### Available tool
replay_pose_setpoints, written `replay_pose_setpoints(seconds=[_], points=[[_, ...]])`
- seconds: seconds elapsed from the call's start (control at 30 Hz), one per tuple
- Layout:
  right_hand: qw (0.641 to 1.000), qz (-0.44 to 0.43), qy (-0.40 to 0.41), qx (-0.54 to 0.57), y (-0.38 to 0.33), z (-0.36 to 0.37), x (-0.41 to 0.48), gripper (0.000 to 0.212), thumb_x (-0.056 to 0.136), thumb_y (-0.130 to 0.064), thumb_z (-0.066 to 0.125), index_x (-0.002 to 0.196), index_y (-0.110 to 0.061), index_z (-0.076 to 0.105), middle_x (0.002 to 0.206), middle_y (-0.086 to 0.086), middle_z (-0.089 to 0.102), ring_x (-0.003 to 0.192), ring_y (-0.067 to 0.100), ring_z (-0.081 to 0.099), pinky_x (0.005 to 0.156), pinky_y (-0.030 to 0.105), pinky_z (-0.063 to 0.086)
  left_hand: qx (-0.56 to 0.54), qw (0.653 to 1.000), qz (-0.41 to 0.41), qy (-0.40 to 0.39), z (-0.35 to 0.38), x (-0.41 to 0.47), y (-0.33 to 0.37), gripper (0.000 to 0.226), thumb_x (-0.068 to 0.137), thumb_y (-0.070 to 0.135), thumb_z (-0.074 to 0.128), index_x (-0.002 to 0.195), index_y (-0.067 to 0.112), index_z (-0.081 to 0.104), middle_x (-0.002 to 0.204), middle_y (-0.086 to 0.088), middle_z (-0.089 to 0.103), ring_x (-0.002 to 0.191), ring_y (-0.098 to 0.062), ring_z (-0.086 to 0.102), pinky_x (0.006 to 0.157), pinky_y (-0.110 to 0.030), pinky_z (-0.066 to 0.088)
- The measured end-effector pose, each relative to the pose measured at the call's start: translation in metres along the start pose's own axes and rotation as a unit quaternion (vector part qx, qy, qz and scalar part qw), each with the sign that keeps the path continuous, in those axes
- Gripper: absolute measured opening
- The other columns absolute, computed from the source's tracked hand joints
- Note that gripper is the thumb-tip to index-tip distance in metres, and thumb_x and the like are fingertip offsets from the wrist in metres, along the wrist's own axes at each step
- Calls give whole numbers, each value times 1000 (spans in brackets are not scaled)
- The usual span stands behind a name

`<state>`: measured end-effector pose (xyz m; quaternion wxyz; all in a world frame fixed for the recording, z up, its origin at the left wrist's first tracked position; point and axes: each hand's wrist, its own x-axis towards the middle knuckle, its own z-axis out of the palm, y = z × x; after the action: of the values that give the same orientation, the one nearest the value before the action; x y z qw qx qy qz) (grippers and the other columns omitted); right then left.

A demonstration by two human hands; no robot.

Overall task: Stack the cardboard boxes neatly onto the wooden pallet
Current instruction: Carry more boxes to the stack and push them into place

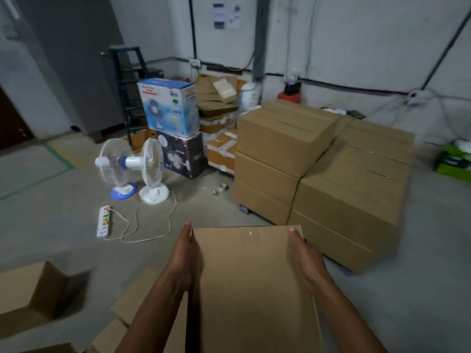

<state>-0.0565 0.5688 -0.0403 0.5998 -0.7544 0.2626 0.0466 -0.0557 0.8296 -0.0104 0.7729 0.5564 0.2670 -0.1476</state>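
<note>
A plain cardboard box [249, 289] is held low in the foreground, clamped between the left hand [187, 256] and the right hand [305, 256]. The fingers of both are laid straight along its opposite sides, pressing inward rather than curling round anything. Ahead and to the right the stacked boxes [318, 174] are seen — a far-left column three high, a nearer column two high, with more behind. Of the pallet [246, 209] only a dark corner shows beneath the stack.

The task is judged well advanced, though an open box [33, 296] and flattened cardboard [132, 299] lie at lower left, not yet stacked. The top of the lower column is judged the likeliest free place. Bare floor lies between the carried box and the stack — the table fans [132, 169] and the power strip [104, 221] are found well to the left of that path.
</note>
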Motion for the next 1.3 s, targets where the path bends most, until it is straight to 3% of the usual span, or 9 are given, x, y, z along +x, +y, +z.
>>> replay_pose_setpoints(seconds=[0.07,0.17,0.33,0.43,0.5,0.7,0.93,1.07,1.3], points=[[999,1,45,26,9,-39,5,87,78,-83,51,133,-16,64,134,5,65,123,26,59,110,41,43,15,999,-5,-34,42,0,-5,69,103,60,25,138,8,56,137,-19,60,128,-35,54,119,-49,29],[993,-5,99,61,18,-106,6,62,90,-66,57,117,-12,72,120,5,71,117,25,63,104,38,47,34,997,-10,-68,107,-1,-16,70,101,63,30,131,9,63,124,-21,68,118,-39,61,111,-50,39],[981,-5,164,103,38,-229,3,64,78,-79,59,94,-18,69,109,6,70,105,25,64,102,41,49,78,990,-42,-112,229,-11,-48,68,97,66,42,120,7,67,114,-23,70,100,-36,67,82,-43,53],[969,6,222,109,53,-306,2,87,63,-92,51,104,-18,72,108,6,72,103,29,67,97,47,54,95,984,-48,-146,310,-22,-72,64,97,64,43,119,10,69,105,-18,74,97,-34,69,82,-42,53],[964,5,243,106,67,-355,3,88,59,-95,47,94,-18,74,97,8,75,93,33,71,88,50,58,101,979,-49,-172,361,-31,-90,61,98,63,42,115,11,71,102,-17,75,98,-34,69,82,-42,53],[949,1,305,82,84,-474,-8,63,94,-71,43,93,-16,73,87,6,73,83,27,69,75,39,55,123,956,-75,-256,483,-54,-138,67,99,65,38,117,10,72,109,-18,75,104,-34,69,87,-44,53],[935,-22,350,49,92,-551,19,48,100,-61,39,84,-26,67,87,-6,67,85,14,61,83,39,45,142,946,-112,-270,589,-33,-168,57,97,61,44,101,12,73,85,-12,75,73,-27,69,72,-36,52],[922,-16,384,40,91,-592,63,56,101,-63,35,79,-22,67,81,-1,68,82,18,62,82,40,49,166,939,-127,-274,656,-2,-180,37,95,39,48,68,17,58,56,-3,60,45,-21,56,57,-27,43],[904,14,421,80,62,-669,184,54,97,-72,29,84,-30,61,89,1,66,93,27,63,97,51,49,160,921,-147,-323,803,79,-182,43,91,26,43,50,19,55,50,0,52,39,-19,49,51,-22,39]])
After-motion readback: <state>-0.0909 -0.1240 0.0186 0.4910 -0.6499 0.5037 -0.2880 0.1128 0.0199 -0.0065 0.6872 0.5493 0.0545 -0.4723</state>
